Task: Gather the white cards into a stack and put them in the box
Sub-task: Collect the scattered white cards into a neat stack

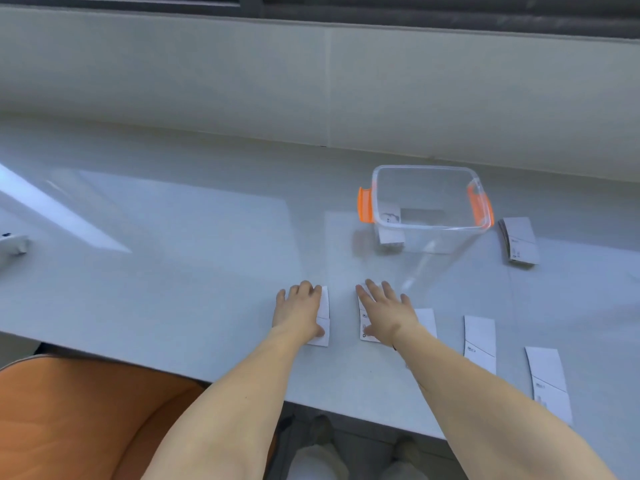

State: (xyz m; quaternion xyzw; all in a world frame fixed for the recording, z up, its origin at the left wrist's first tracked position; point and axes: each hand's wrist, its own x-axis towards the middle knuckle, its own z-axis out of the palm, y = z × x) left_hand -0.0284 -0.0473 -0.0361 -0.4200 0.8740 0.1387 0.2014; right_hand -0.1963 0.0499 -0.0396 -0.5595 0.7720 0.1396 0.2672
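Both hands are down flat on the table (173, 258) as we look: our left hand (300, 311) lies palm down, fingers spread, on one white card (323, 318), and our right hand (386, 311) presses open on another card (364, 327). Neither grips anything. Each hand hides most of its card, so we only see a strip along one edge; a third card (426, 322) pokes out behind the right wrist, perhaps overlapped by the arm. Two more cards, one (479, 342) near the wrist and one (549, 382) further right, lie long axis running away from us, print too small to read. Beyond them, a small fanned pile (520, 240) sits just right of the clear box (427, 202) with orange clips, leaning the same way. Through the box's wall we make out a paper label (391, 226), blurred. At the far left edge, a white object (12, 245) is cut off.
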